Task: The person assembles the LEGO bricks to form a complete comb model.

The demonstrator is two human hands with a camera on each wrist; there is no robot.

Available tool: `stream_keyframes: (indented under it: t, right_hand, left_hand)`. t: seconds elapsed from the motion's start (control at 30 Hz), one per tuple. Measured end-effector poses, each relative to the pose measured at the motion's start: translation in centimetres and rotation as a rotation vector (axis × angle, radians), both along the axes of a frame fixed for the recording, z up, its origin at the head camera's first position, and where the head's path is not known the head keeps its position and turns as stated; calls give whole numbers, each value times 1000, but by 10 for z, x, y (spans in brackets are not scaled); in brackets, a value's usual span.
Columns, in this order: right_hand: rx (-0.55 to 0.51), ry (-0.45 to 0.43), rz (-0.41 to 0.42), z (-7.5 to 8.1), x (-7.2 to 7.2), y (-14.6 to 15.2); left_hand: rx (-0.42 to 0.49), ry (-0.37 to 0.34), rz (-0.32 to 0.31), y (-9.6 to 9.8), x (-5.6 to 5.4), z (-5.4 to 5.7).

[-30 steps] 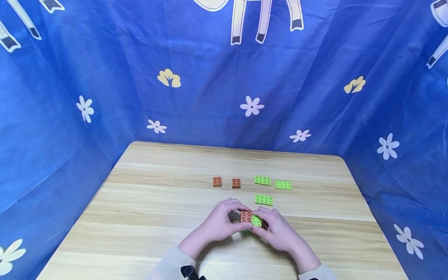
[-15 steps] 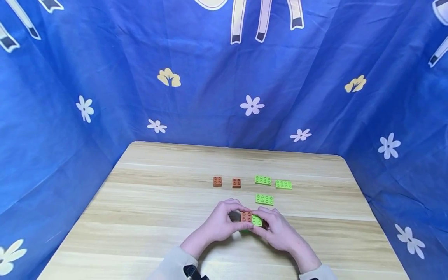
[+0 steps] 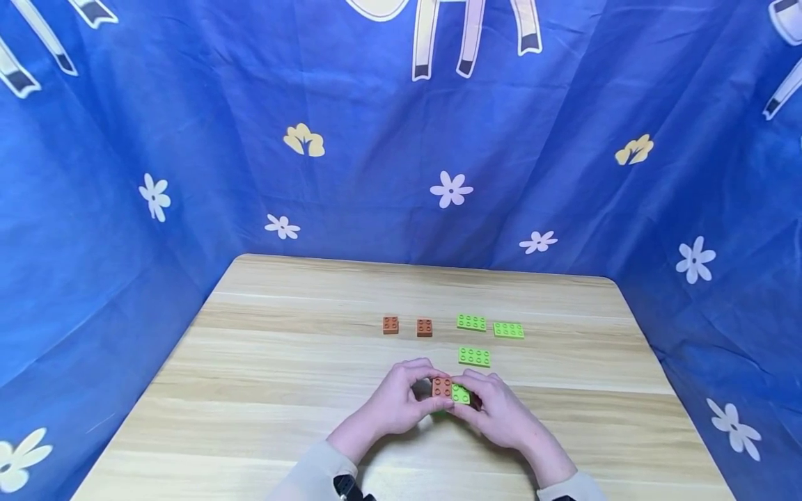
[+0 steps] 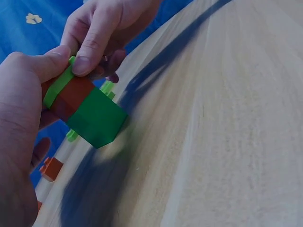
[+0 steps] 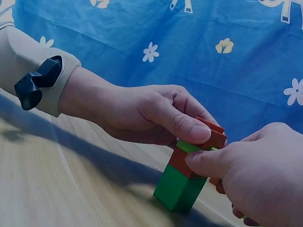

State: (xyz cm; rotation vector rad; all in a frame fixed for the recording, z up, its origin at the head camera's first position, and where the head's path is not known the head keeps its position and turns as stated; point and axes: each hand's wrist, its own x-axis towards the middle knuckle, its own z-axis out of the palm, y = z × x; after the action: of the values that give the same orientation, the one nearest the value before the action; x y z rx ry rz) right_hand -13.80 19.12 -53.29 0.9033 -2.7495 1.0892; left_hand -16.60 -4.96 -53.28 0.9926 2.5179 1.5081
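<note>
Head view, left to right. Left hand (image 3: pixel 397 400): thumb and fingers pinch the upper brown brick (image 3: pixel 441 387), which sits on the left half of the light green plate. Two loose brown bricks (image 3: pixel 390 325) (image 3: pixel 424 328) lie beyond on the table (image 3: pixel 282 369). The stack is between both hands: dark green block (image 5: pixel 180 187) lowest, lower brown brick (image 5: pixel 182 163), light green plate (image 3: pixel 461 395), upper brick. Three loose green plates (image 3: pixel 474 357) (image 3: pixel 471 322) (image 3: pixel 509 330) lie further back. Right hand (image 3: pixel 499 410): pinches the stack at the plate's right half.

Risks (judged): the stack leans in the right wrist view; cannot tell whether its base touches the table. Pressing on the left half alone could lever the plate loose or topple the stack. Uneven squeezing could shear the joints. Studs hidden under the upper brick; partial seating possible, so early release might drop it.
</note>
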Motion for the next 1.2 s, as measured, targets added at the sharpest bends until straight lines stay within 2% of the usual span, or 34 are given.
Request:
stream_keyframes:
  t: [0.27,0.47,0.63,0.9,1.2]
  right_hand:
    - [45,-19,-27,2,3,-1]
    - [11,-33,40,5,-3,4]
    - [-51,-96,93,11,-6,15]
    - [-78,-116,70,23,-13,34]
    - [-83,-91,-29,26,-26,46]
  left_hand:
    - [-50,56,25,-2,1,-2]
    - [-70,93,31,-3,1,-3]
    - [-93,92,32,-3,3,1]
    - [-84,119,36,-1,2,-2]
    - [-63,93,40,-1,3,-4]
